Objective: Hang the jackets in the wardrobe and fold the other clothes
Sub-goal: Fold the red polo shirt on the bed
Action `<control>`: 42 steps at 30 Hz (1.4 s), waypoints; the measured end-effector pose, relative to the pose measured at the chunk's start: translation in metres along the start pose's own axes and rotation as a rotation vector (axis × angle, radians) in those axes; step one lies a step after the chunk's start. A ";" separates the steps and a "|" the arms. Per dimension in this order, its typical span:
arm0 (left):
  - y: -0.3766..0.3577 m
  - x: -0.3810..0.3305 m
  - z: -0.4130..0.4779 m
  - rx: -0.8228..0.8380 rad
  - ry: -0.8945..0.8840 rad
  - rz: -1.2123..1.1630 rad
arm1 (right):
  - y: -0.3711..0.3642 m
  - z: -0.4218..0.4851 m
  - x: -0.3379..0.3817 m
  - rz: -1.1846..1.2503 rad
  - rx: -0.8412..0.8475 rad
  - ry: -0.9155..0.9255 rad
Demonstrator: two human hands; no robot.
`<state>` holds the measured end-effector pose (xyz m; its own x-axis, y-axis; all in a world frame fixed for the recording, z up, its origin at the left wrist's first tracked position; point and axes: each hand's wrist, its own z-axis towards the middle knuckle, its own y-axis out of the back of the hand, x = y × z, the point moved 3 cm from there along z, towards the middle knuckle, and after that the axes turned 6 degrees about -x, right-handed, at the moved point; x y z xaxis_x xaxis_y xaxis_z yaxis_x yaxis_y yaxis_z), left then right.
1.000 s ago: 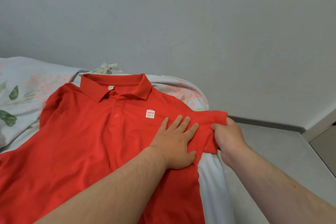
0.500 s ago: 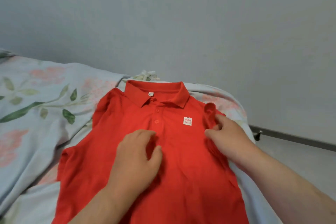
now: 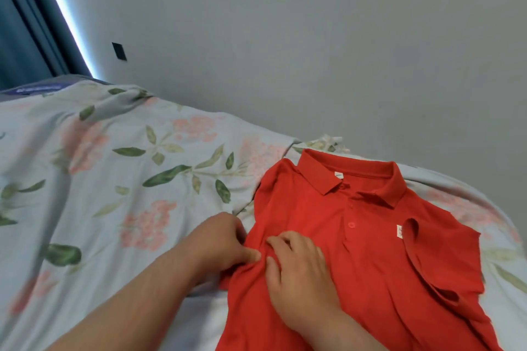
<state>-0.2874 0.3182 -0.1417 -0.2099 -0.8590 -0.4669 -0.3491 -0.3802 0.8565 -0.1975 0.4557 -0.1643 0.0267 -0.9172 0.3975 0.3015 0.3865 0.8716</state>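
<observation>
A red polo shirt (image 3: 368,259) lies face up on the bed, collar toward the wall. Its right-hand sleeve is folded inward over the chest and partly covers the white logo patch. My left hand (image 3: 221,245) grips the shirt's left edge near the other sleeve, thumb pinching a bunch of red cloth. My right hand (image 3: 296,271) rests on the shirt just beside it, fingers slightly bent and pressing the fabric down.
The bed carries a pale blue floral sheet (image 3: 119,179) spreading to the left. A grey wall (image 3: 313,51) runs behind the bed, with a small black square (image 3: 119,51) on it. A dark teal curtain (image 3: 20,37) hangs at the upper left.
The right sleeve now lies folded over the chest. Both hands have moved to the shirt's left side, where the left hand has taken hold of the edge. My view has swung left.
</observation>
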 end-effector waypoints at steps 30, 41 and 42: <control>0.093 0.000 0.065 -0.393 0.020 -0.090 | -0.012 -0.007 -0.024 0.409 -0.137 -0.153; 0.020 0.061 -0.003 -0.484 0.466 -0.354 | -0.016 -0.007 -0.023 0.303 -0.113 -0.110; 0.019 0.060 -0.002 -0.478 0.439 -0.377 | -0.016 -0.007 -0.023 0.294 -0.119 -0.101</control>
<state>-0.3044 0.2589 -0.1526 0.2638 -0.6608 -0.7026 0.1308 -0.6972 0.7048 -0.1961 0.4698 -0.1898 0.0363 -0.7515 0.6587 0.4044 0.6138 0.6780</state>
